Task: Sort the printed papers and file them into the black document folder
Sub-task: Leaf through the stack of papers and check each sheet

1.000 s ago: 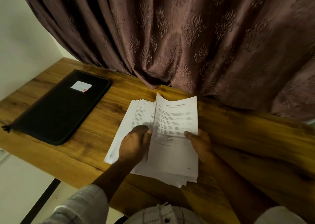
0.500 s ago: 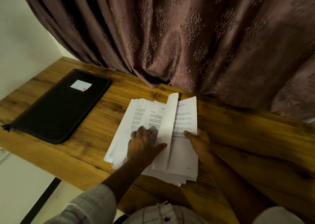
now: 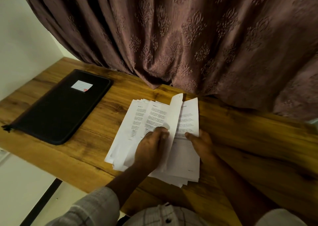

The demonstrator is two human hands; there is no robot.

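Pinching curled sheet point(image 3: 175, 115), left hand point(image 3: 151, 150); right hand point(image 3: 201, 145) gripping stack point(image 3: 182, 158).

I see a brown wood-grain tabletop point(image 3: 240, 139), mauve embossed fabric curtain point(image 3: 172, 36) hanging behind it, pale wall point(image 3: 25, 36) left, dim light

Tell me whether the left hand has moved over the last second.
Yes. The left hand has shifted right, away from the black folder and nearer the right hand, lifting a sheet on edge.
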